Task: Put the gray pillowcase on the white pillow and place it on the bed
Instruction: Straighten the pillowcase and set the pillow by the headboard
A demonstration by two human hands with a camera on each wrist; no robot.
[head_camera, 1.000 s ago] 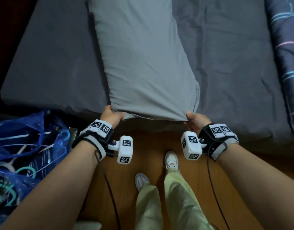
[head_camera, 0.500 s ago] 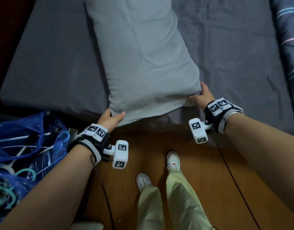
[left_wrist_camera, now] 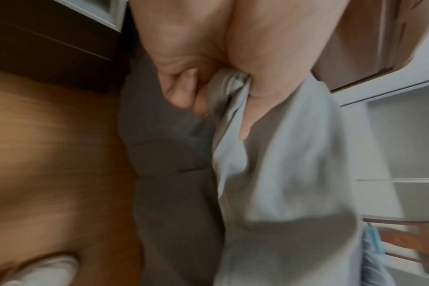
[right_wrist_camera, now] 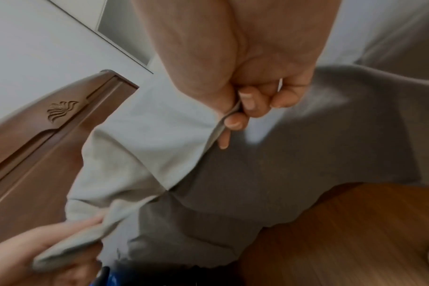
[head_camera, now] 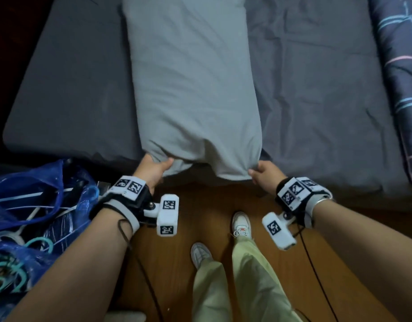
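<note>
The gray pillowcase lies lengthwise on the dark gray bed, filled out by the pillow inside, which I cannot see. Its near end hangs over the bed's front edge. My left hand grips the near left corner, with the fabric bunched between thumb and curled fingers. My right hand pinches the near right corner, the hem clamped between thumb and fingers. In the right wrist view the pillowcase stretches across to the left hand.
A blue plastic bag with hangers sits on the floor at the left. A dark patterned blanket lies along the bed's right side. I stand on a wooden floor in white shoes. A carved wooden headboard shows at the bed's end.
My right hand came back from the pillow's right side to the near right corner and pinches it. The left hand took a firmer hold, and the near end is pulled over the bed's edge.
</note>
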